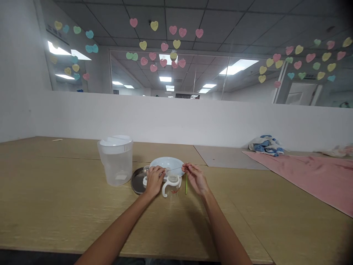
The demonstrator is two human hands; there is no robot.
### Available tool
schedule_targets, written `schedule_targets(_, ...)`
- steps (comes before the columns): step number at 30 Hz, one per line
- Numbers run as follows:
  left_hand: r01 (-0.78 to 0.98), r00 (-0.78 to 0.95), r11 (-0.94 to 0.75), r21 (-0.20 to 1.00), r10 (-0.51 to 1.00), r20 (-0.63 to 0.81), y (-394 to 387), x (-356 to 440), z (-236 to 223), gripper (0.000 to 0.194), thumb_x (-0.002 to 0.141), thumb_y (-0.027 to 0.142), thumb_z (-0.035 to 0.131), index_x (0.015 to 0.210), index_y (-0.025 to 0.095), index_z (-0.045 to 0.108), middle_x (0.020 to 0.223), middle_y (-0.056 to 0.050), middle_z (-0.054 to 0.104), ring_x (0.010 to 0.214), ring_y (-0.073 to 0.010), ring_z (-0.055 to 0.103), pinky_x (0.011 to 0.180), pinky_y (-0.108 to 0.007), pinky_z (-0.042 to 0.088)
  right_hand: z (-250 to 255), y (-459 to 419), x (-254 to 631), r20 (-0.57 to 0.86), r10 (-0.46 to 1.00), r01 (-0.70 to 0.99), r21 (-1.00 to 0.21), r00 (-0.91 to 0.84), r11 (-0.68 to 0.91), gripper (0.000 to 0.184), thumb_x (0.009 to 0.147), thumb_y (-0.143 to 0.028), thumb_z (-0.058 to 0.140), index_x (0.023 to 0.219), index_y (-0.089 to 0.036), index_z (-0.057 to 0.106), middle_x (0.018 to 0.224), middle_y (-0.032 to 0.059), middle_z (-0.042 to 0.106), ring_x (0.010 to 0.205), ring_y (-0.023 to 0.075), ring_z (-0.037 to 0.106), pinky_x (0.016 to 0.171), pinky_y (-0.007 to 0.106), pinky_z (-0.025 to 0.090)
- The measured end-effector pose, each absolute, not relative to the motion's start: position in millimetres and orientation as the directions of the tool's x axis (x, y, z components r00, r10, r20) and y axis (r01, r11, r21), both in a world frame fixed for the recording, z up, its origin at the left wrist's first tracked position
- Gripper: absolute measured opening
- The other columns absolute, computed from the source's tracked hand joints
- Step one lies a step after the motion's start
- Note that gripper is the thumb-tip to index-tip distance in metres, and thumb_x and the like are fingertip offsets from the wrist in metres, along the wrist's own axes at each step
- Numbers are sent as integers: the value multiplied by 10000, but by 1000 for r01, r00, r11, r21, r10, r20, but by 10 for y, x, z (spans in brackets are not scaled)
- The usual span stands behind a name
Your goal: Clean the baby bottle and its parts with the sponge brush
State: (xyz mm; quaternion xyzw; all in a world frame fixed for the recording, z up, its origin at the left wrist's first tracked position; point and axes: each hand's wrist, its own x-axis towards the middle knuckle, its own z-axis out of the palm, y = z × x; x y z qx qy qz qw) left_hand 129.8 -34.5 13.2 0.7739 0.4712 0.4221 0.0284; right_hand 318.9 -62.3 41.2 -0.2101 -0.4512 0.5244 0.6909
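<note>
My left hand (154, 181) has its fingers closed around a small, clear piece (167, 170), too small to name. In my right hand (196, 179) a thin straight rod (175, 169) is pinched between the fingertips. Its far end reaches the clear piece; whether it goes inside I cannot tell. Below and between my hands stands a clear baby bottle (173, 188) with white curved handles (164, 190) and a red print. Behind them sits a pale oval bowl (166, 160). A dark round tray (135, 181) lies beside my left hand, partly covered. Near my right hand is a thin green stick (186, 184).
A translucent plastic pitcher (117, 162) with a white lid stands left of the tray. At the right lie a pink cloth (311, 173) and a crumpled blue-and-white cloth (266, 145). A white wall (176, 119) with windows above it closes off the table's back.
</note>
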Motion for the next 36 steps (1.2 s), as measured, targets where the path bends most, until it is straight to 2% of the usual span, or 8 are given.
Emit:
schedule_targets(4, 666, 184, -561, 492, 762, 620, -358, 1320, 159, 250, 876, 302, 437, 980, 238, 655, 950, -35, 640, 934, -226, 477, 821, -383, 318, 423, -671, 3123, 402, 916, -492, -798, -5, 348, 186, 597, -310, 777, 677, -163, 697, 839, 42, 674, 763, 148, 626, 818, 297, 479)
schedule_targets(10, 583, 164, -602, 546, 745, 647, -348, 1356, 179, 250, 872, 305, 439, 932, 216, 666, 927, -37, 641, 923, -211, 497, 839, -371, 338, 385, -658, 3032, 432, 901, -328, -858, -41, 396, 239, 602, -392, 760, 699, -177, 720, 890, 57, 661, 813, 180, 599, 820, 334, 465)
schedule_targets(16, 437, 171, -673, 597, 714, 679, -346, 1372, 189, 247, 855, 314, 460, 900, 204, 677, 880, -43, 629, 888, -206, 519, 837, -354, 372, 287, -566, 3035, 534, 845, -123, -840, -15, 528, 247, 651, -449, 717, 733, -217, 732, 1046, 76, 592, 1040, 220, 509, 881, 332, 411)
schedule_targets(20, 260, 221, -721, 643, 692, 687, -403, 1432, 221, 238, 852, 301, 467, 904, 198, 675, 913, -49, 609, 914, -192, 535, 850, -320, 402, 236, -545, 2985, 572, 813, 31, -816, -114, 578, 276, 686, -487, 679, 787, -237, 738, 1049, 73, 556, 1048, 215, 501, 915, 342, 395)
schedule_targets(23, 189, 249, -736, 650, 677, 693, -447, 1473, 250, 237, 856, 289, 465, 912, 189, 672, 923, -55, 604, 919, -187, 538, 851, -307, 411, 216, -535, 2959, 595, 788, 50, -792, -155, 608, 278, 712, -488, 658, 829, -248, 735, 1054, 71, 549, 1069, 208, 494, 939, 338, 387)
schedule_targets(29, 281, 224, -725, 629, 686, 692, -409, 1438, 230, 271, 876, 301, 438, 934, 187, 677, 872, -50, 594, 865, -179, 538, 814, -301, 411, 253, -540, 2972, 590, 805, 40, -804, -71, 593, 322, 705, -518, 649, 851, -245, 736, 1063, 80, 557, 1045, 202, 504, 907, 327, 415)
schedule_targets(36, 490, 235, -720, 492, 653, 720, -240, 1356, 119, 307, 890, 330, 416, 945, 204, 690, 833, -57, 588, 834, -192, 510, 770, -316, 392, 365, -607, 3031, 543, 837, -113, -829, 72, 548, 244, 669, -439, 697, 776, -222, 729, 991, 57, 634, 1006, 202, 532, 935, 345, 389)
